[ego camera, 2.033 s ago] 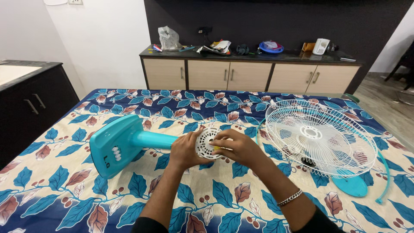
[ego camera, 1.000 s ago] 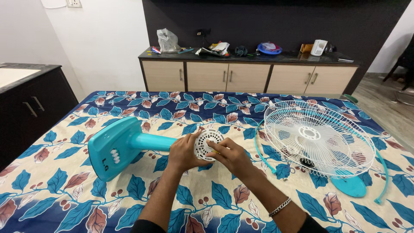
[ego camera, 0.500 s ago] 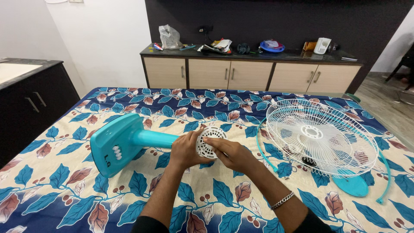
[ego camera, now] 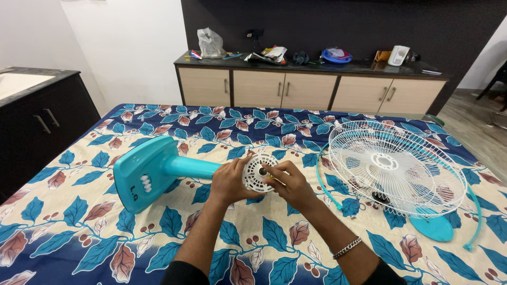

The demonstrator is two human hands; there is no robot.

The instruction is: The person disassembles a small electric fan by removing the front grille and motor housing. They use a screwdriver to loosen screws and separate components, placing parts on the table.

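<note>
Both hands, left hand (ego camera: 231, 182) and right hand (ego camera: 288, 182), closed round fan motor (ego camera: 257, 172); leaf-print bedspread (ego camera: 79, 227), cabinet (ego camera: 311, 89) behind.

the turquoise fan body (ego camera: 158, 171) lies on its side on the leaf-print bedspread, its square base at nine o'clock of the hands with white buttons showing on its face, and its round neck running toward three o'clock. at the end of the neck sits the white round motor housing (ego camera: 257, 173), slotted with vents, a dark shaft at its centre, facing up toward the camera and partly covered by fingers.
</note>
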